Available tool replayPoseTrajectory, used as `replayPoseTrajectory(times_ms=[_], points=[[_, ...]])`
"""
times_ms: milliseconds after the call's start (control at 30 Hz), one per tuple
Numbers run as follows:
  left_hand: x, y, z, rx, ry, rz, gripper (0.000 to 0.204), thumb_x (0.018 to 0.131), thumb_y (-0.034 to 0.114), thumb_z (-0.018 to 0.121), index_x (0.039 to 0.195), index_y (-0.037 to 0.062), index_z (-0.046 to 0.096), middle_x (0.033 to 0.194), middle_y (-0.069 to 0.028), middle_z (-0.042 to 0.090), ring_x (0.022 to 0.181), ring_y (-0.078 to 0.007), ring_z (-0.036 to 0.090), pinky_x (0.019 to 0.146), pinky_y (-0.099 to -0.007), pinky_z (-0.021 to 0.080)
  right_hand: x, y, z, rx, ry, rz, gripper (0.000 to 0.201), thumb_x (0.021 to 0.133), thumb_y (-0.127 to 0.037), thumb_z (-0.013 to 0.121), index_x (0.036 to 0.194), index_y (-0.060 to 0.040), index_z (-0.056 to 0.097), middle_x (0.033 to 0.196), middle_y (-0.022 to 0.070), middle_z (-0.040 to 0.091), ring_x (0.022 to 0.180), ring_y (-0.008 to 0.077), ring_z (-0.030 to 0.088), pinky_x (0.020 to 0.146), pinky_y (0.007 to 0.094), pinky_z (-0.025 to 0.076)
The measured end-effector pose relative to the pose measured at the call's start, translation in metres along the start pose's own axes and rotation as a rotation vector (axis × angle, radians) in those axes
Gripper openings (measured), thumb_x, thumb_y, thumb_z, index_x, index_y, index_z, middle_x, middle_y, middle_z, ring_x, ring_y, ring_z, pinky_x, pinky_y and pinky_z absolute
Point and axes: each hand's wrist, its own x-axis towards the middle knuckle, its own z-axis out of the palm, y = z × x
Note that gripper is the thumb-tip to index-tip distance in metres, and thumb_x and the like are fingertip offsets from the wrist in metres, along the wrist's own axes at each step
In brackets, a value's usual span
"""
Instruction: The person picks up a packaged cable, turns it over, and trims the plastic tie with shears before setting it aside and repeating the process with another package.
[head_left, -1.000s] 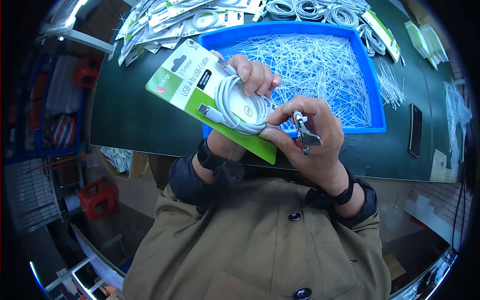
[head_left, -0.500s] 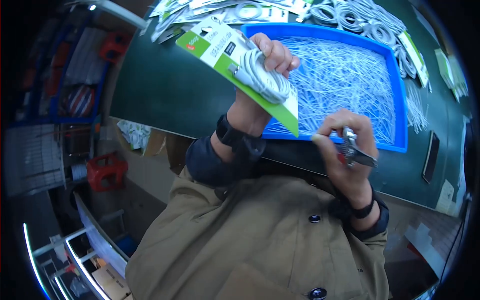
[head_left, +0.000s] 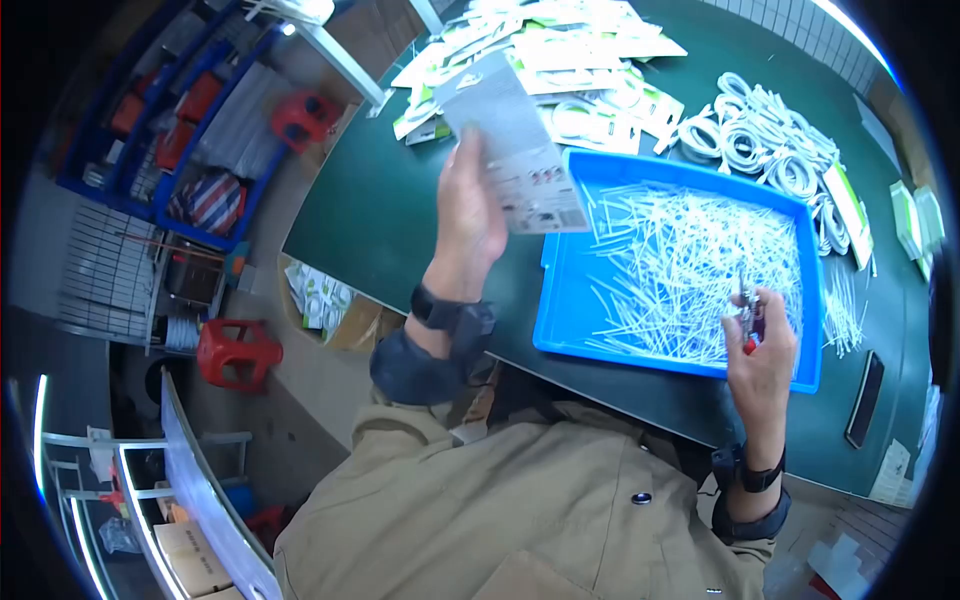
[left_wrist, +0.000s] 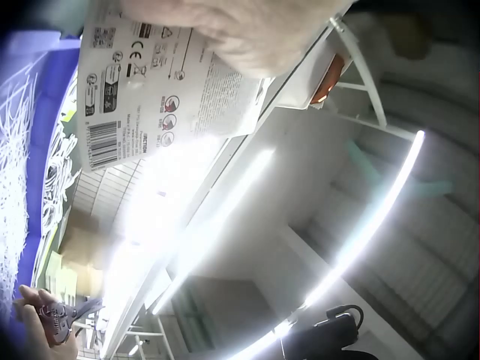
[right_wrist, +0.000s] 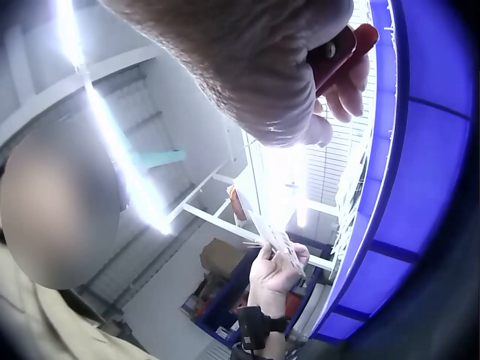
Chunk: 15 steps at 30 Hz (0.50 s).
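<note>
The person's left hand (head_left: 467, 205) pinches a barcoded packaging card (head_left: 522, 150) between thumb and fingers, printed back showing. The right hand (head_left: 762, 350) curls its fingers round red-handled pliers (head_left: 748, 297), white cable ties (head_left: 690, 265) in a blue tray (head_left: 568, 305) beneath them.

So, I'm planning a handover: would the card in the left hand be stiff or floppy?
Probably fairly stiff: the card stands out flat beyond the left hand without sagging. It looks thin, so its free corners might bend if pushed hard.
</note>
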Motion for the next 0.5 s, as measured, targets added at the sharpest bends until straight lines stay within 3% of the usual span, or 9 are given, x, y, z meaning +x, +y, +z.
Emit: replayPoseTrajectory(times_ms=[100,233,267,333,400,500], points=[[-0.002,0.008,-0.022,-0.003,0.019,-0.030,0.040,0.111,0.031,0.055,0.140,0.0039,0.057,0.135,-0.0089,0.066,0.127,-0.0228,0.061,0.113,-0.0430,0.044,0.001,-0.001,-0.001,0.033,-0.047,0.015,0.040,0.088,-0.005,0.079,0.123,-0.0013,0.059,0.095,0.0157,0.068,0.083,0.0290,0.068,0.077,0.0396,0.053],[-0.025,0.035,-0.044,0.056,0.087,-0.003,0.034,0.110,0.023,0.057,0.136,0.0018,0.059,0.131,-0.0106,0.069,0.122,-0.0220,0.064,0.110,-0.0403,0.047,0.002,-0.003,-0.004,0.133,-0.077,0.055,0.038,0.090,-0.008,0.079,0.122,-0.0014,0.061,0.089,0.0093,0.068,0.078,0.0208,0.066,0.073,0.0357,0.052],[-0.032,0.043,-0.052,0.105,0.097,0.027,0.032,0.108,0.021,0.059,0.134,0.0012,0.060,0.130,-0.0102,0.069,0.120,-0.0211,0.065,0.108,-0.0395,0.049,0.003,-0.003,-0.002,0.119,-0.035,0.000,0.038,0.092,-0.009,0.079,0.125,-0.0007,0.063,0.085,0.0044,0.062,0.075,0.0146,0.060,0.069,0.0305,0.048],[-0.051,0.061,-0.074,0.195,0.138,0.079,0.028,0.106,0.016,0.063,0.128,-0.0001,0.062,0.127,-0.0095,0.070,0.116,-0.0191,0.066,0.104,-0.0379,0.051,0.005,0.002,-0.003,0.138,-0.047,0.053,0.043,0.093,-0.010,0.078,0.132,-0.0004,0.063,0.084,0.0015,0.057,0.073,0.0117,0.054,0.067,0.0278,0.044],[-0.082,0.082,-0.103,0.274,0.236,0.125,0.029,0.105,0.013,0.062,0.130,-0.0015,0.062,0.127,-0.0107,0.070,0.115,-0.0199,0.067,0.104,-0.0378,0.052,0.006,0.008,-0.002,0.182,-0.062,0.078,0.054,0.094,-0.009,0.076,0.144,0.0002,0.060,0.085,-0.0030,0.050,0.072,0.0068,0.044,0.065,0.0236,0.038],[-0.127,0.110,-0.138,0.373,0.430,0.179,0.033,0.104,0.012,0.063,0.133,-0.0037,0.060,0.126,-0.0126,0.070,0.115,-0.0210,0.068,0.105,-0.0382,0.051,0.010,0.012,-0.004,0.225,-0.108,0.092,0.058,0.094,-0.007,0.074,0.148,0.0006,0.057,0.084,-0.0035,0.050,0.072,0.0059,0.044,0.064,0.0229,0.037]])
